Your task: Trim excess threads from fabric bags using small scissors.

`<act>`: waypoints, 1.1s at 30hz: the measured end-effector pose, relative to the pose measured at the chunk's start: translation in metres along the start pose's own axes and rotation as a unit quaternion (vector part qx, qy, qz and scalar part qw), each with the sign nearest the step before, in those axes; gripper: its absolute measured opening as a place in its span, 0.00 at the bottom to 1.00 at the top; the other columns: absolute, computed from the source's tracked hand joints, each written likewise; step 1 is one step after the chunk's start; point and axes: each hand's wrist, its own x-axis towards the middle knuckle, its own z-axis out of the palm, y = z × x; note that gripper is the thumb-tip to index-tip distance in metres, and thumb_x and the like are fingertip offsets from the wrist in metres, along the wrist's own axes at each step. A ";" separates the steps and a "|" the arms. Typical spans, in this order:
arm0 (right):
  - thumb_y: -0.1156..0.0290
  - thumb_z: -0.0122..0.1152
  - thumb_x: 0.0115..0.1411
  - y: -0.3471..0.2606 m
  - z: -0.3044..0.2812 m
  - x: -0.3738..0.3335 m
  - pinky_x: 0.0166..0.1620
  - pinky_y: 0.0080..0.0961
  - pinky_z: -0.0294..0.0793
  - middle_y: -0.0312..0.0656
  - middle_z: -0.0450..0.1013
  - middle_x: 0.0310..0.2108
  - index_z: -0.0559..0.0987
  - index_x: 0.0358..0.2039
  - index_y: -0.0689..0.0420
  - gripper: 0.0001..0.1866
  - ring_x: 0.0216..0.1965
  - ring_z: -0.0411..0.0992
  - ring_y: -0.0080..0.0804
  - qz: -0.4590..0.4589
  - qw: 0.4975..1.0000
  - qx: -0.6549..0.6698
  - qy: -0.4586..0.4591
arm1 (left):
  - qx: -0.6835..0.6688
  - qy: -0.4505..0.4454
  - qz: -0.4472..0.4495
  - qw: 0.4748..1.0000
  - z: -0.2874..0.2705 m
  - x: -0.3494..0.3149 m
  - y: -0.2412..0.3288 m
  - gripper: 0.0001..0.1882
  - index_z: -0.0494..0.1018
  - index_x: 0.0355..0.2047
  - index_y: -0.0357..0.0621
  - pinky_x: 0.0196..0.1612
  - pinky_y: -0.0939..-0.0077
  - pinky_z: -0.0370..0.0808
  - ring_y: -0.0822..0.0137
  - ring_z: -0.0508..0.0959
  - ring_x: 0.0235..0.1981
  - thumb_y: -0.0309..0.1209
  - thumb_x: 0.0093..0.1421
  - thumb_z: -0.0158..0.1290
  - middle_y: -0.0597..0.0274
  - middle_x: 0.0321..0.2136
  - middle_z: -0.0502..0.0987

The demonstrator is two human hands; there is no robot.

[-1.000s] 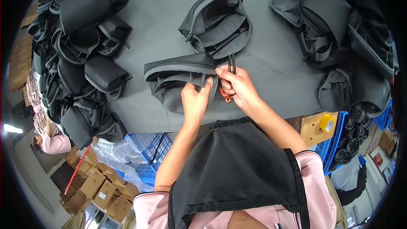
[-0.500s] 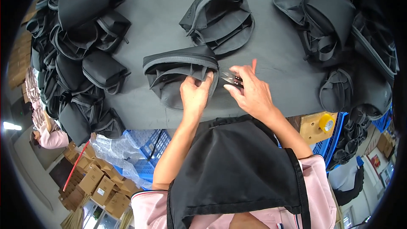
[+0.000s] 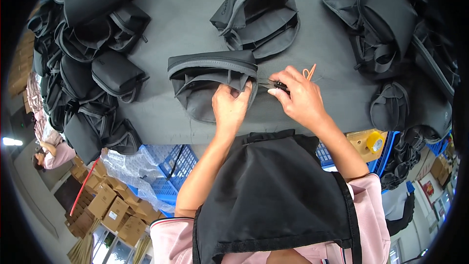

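A black zip pouch (image 3: pixel 195 105) lies on the dark table with its zipper undone and its grey inner pockets showing. My left hand (image 3: pixel 229 108) pinches the pouch's right side, with thumb and fingers partly inside the opening. My right hand (image 3: pixel 304 99) is closed round small black thread snips (image 3: pixel 280 86). Their blade tips point left and reach the pouch's right edge; whether they touch it I cannot tell. An orange loop (image 3: pixel 309 72) sticks out beyond my right hand's fingers. Just behind the pouch lies a second unzipped black pouch (image 3: pixel 273 24).
Black pouches form a heap (image 3: pixel 95 44) at the left and another pile (image 3: pixel 386 14) at the right. Blue crates (image 3: pixel 178 164) stand below the table's near edge. A yellow tape roll (image 3: pixel 375 143) sits at the near right. Cardboard boxes (image 3: pixel 115 212) and another person (image 3: pixel 56 154) are at the far left.
The snips have turned and their blades have closed together towards the pouch's right edge. My right hand has shifted slightly right and away from me. My left hand keeps its pinch.
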 end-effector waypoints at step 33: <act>0.73 0.58 0.54 0.006 0.018 -0.006 0.33 0.22 0.70 0.39 0.69 0.30 0.75 0.39 0.59 0.11 0.31 0.70 0.27 0.068 0.929 0.359 0.058 | -0.010 -0.030 0.082 0.996 -0.007 0.006 0.025 0.23 0.63 0.07 0.31 0.16 0.71 0.64 0.70 0.65 0.09 0.37 0.40 0.62 0.55 0.06 0.67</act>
